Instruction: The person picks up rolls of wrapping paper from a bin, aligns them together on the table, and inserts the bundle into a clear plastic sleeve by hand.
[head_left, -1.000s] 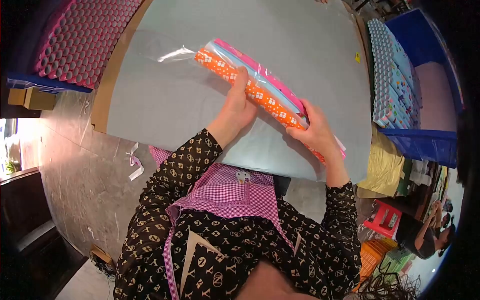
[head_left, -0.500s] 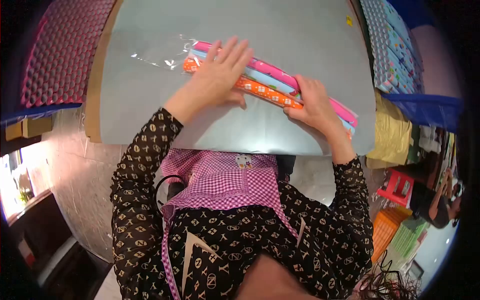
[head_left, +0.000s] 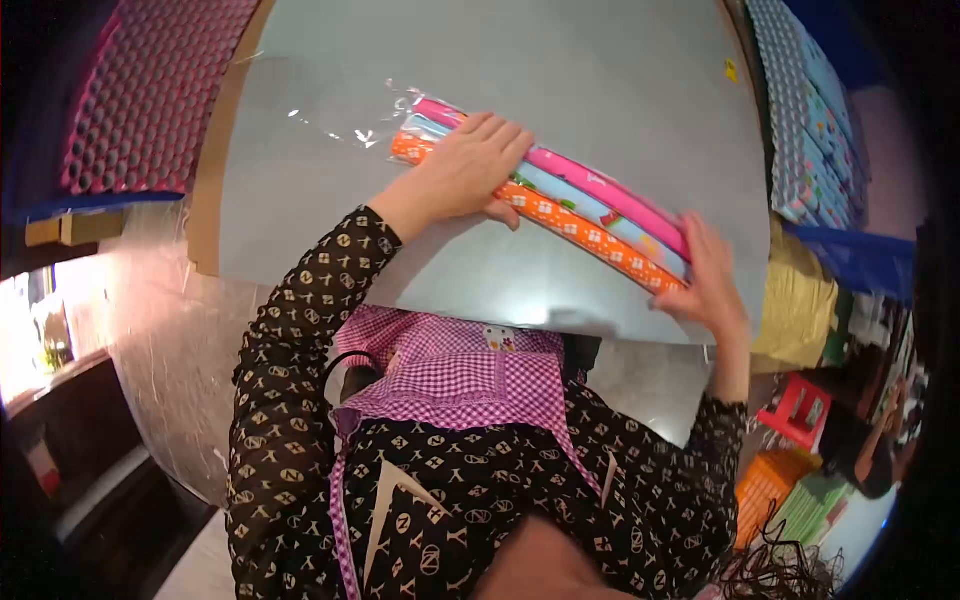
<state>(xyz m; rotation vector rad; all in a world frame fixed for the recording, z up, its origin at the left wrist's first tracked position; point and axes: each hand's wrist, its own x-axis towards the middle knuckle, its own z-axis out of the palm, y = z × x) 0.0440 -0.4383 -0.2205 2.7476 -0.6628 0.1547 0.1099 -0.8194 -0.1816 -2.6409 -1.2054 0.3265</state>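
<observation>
Three slim rolls of wrapping paper (head_left: 590, 208), pink, light blue and orange with white gift shapes, lie side by side at a slant on the grey tabletop (head_left: 480, 265). A clear plastic sleeve (head_left: 368, 134) covers them, its loose end reaching past their left tips. My left hand (head_left: 465, 170) lies across the rolls near that end, fingers bent over them and thumb along the near side. Around the right end is my right hand (head_left: 708, 278), fingers on the far side and thumb by the orange roll; it is slightly blurred.
Many pink roll ends (head_left: 150, 95) are stacked in a blue-edged bin at the left. Blue patterned packs (head_left: 815, 130) fill another bin at the right. Below it are a gold wrapped bundle (head_left: 795, 315), a red tray (head_left: 797, 410) and an orange crate (head_left: 765, 495).
My right hand has slid outward to the right end of the rolls. My left fingers, spread before, are now closer together and bent over the rolls. The view has shifted slightly.
</observation>
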